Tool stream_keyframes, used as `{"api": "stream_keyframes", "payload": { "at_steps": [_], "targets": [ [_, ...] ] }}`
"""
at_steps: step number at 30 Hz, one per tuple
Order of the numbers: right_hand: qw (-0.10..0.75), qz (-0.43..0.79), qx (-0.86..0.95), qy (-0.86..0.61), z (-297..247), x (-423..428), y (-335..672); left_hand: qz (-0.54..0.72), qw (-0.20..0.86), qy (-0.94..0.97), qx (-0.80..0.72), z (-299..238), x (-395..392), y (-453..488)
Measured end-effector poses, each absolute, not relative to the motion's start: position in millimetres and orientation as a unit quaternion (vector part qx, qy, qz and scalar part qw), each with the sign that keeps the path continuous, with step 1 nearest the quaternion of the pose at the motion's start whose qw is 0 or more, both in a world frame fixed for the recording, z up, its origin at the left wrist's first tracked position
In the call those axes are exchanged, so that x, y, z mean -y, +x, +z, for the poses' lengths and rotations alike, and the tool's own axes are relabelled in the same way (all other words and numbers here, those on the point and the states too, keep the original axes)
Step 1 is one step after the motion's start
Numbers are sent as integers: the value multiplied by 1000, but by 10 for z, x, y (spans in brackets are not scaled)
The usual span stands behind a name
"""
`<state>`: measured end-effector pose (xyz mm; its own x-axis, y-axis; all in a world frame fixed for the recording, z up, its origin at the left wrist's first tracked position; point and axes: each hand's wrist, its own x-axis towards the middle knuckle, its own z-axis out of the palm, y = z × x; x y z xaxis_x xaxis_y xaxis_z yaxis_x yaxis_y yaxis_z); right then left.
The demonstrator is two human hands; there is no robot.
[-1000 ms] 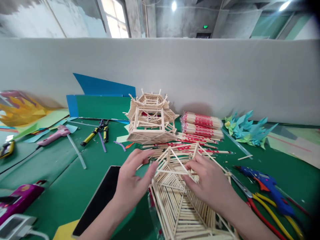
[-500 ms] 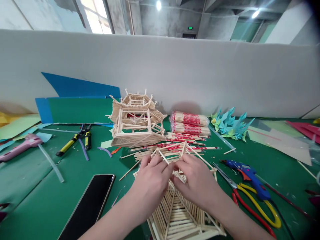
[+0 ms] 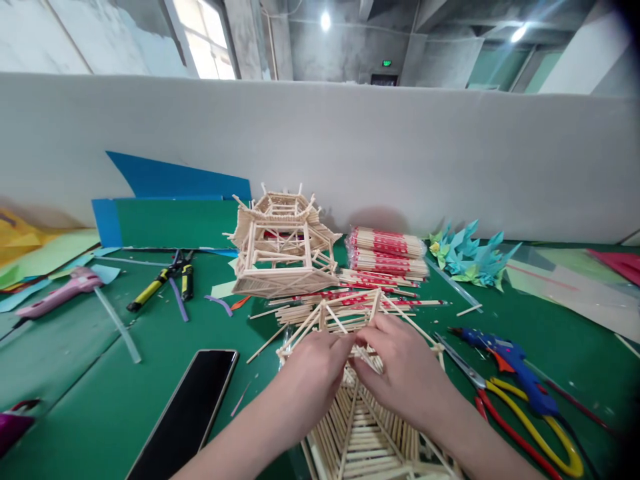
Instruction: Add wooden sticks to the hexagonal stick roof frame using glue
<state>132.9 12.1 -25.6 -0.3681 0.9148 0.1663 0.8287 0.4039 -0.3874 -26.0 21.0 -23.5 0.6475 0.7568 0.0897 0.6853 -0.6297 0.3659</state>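
A model built of thin wooden sticks (image 3: 367, 437) stands close in front of me, its slatted sides sloping inward and thin struts rising around its far end. One slanting wooden stick (image 3: 336, 317) crosses its upper part. My left hand (image 3: 317, 367) is closed, thumb and fingers pinching this stick near its middle. Beside it, almost touching, my right hand (image 3: 403, 363) pinches the same stick with its fingertips. The exact contact is partly hidden by the fingers. Behind the hands sits a second stick model (image 3: 283, 247), shaped like a pavilion with upturned roof corners.
Bundles of wrapped sticks (image 3: 387, 253) and loose sticks lie behind the near model. On the right are scissors (image 3: 525, 417), a blue glue gun (image 3: 515, 360) and blue folded-paper shapes (image 3: 473, 257). A phone (image 3: 187, 410), pliers (image 3: 163, 283) and a pink glue gun (image 3: 60, 293) lie left.
The whole view has shifted slightly, so things appear a little further right and lower. My left fingers have drawn down from the model's left upright and bunched closer to the right hand.
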Motion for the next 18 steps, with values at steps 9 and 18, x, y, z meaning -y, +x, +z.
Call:
{"api": "stream_keyframes", "payload": {
  "at_steps": [9,18],
  "targets": [
    [177,136,825,-519,-230,-113,1346,123,176,891,-401,-262,-201,-287],
    [178,140,822,-522,-246,-135,1343,86,165,888,-419,-248,-223,-219]
  ]
}}
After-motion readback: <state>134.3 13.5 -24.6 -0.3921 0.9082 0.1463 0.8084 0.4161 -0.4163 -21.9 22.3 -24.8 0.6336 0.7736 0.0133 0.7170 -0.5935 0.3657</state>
